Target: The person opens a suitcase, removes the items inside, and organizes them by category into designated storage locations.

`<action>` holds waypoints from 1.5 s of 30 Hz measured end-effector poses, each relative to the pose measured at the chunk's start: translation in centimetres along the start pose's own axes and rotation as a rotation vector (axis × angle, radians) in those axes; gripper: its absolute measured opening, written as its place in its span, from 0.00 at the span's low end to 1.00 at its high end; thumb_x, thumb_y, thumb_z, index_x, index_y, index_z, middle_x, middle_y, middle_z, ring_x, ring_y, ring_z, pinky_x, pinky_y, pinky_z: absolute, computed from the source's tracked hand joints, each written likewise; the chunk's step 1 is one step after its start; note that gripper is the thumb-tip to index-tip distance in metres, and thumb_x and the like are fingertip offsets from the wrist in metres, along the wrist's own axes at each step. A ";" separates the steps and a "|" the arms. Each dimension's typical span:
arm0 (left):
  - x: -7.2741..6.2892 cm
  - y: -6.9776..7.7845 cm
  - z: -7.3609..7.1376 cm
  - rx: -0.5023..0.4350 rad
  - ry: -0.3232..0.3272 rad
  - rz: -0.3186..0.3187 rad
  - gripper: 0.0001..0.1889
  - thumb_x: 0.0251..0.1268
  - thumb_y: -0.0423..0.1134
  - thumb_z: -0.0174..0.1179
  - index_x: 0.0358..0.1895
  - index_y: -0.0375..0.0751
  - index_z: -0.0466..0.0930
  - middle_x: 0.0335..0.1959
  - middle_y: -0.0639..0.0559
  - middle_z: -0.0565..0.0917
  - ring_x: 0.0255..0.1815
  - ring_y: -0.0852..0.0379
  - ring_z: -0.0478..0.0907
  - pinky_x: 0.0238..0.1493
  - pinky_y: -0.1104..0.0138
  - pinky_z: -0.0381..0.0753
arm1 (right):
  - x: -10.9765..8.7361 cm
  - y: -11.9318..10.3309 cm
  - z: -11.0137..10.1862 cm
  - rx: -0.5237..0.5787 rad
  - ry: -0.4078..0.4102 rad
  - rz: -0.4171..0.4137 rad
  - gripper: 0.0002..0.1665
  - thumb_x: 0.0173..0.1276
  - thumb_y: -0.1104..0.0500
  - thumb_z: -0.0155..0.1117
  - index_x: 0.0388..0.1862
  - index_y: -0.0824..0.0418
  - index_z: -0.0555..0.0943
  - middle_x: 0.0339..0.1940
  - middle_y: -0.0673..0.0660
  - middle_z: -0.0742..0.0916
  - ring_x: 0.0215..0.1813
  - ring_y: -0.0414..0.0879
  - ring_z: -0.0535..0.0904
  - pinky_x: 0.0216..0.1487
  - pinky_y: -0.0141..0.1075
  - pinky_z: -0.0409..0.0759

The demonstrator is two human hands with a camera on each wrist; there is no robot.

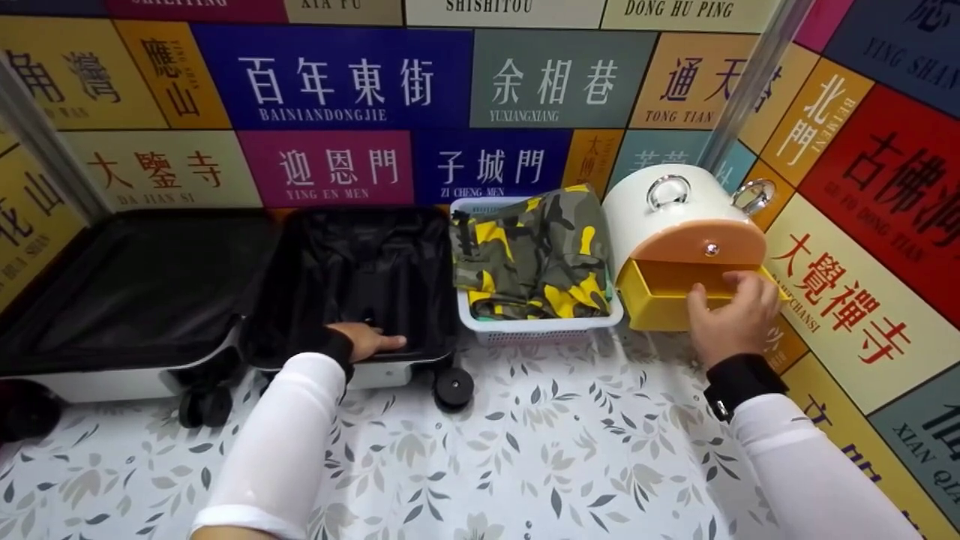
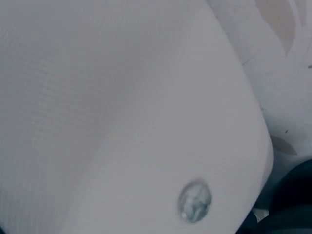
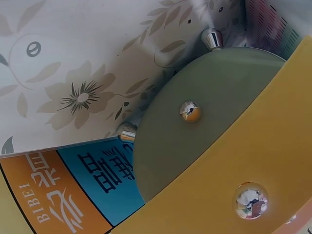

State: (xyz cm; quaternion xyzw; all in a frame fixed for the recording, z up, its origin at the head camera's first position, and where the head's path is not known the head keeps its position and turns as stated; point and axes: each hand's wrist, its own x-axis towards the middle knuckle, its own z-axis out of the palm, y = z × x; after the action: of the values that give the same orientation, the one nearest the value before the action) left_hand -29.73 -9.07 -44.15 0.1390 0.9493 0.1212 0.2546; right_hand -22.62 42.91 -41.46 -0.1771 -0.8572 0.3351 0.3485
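My left hand rests at the near rim of an opened black-lined suitcase, its thumb stretched to the right; the other fingers are mostly hidden. The left wrist view holds the suitcase's white outer shell with a round metal stud. At the right, my right hand is at the front edge of a pulled-out yellow drawer, fingers bent over the rim and thumb in front. The drawer belongs to a rounded white box with an orange upper front. The right wrist view shows the drawer's silver knob untouched.
Between suitcase and box stands a white plastic basket holding folded camouflage cloth. The suitcase's other half lies open at the left. Black wheels stick out in front. Printed wall panels close off the back and right of the floral tablecloth.
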 end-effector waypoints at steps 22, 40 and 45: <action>0.0 0.1 0.2 -0.040 0.118 -0.124 0.43 0.77 0.66 0.51 0.69 0.24 0.78 0.73 0.27 0.76 0.75 0.31 0.74 0.77 0.44 0.72 | 0.1 0.0 -0.1 0.051 0.017 -0.044 0.25 0.71 0.52 0.67 0.56 0.70 0.76 0.65 0.70 0.75 0.73 0.62 0.65 0.78 0.57 0.60; -0.5 -0.6 0.6 -0.264 0.635 -0.063 0.13 0.74 0.36 0.55 0.48 0.43 0.91 0.54 0.41 0.91 0.56 0.34 0.87 0.58 0.43 0.84 | 0.1 -0.7 0.0 0.068 0.022 -0.024 0.25 0.71 0.52 0.65 0.57 0.69 0.76 0.67 0.69 0.73 0.73 0.63 0.64 0.74 0.57 0.62; -1.0 0.4 0.0 -0.368 0.740 -0.065 0.07 0.73 0.36 0.58 0.48 0.42 0.84 0.49 0.40 0.91 0.51 0.35 0.87 0.55 0.44 0.83 | 0.1 -2.0 0.7 0.105 0.028 -0.064 0.23 0.70 0.55 0.66 0.55 0.70 0.76 0.63 0.69 0.74 0.70 0.62 0.66 0.75 0.54 0.63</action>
State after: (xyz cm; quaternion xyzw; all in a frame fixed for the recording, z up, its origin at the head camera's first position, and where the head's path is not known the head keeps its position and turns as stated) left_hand -28.83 -9.06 -43.57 0.0084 0.9431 0.3226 -0.0795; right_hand -23.32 41.29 -40.38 -0.1360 -0.8387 0.3657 0.3800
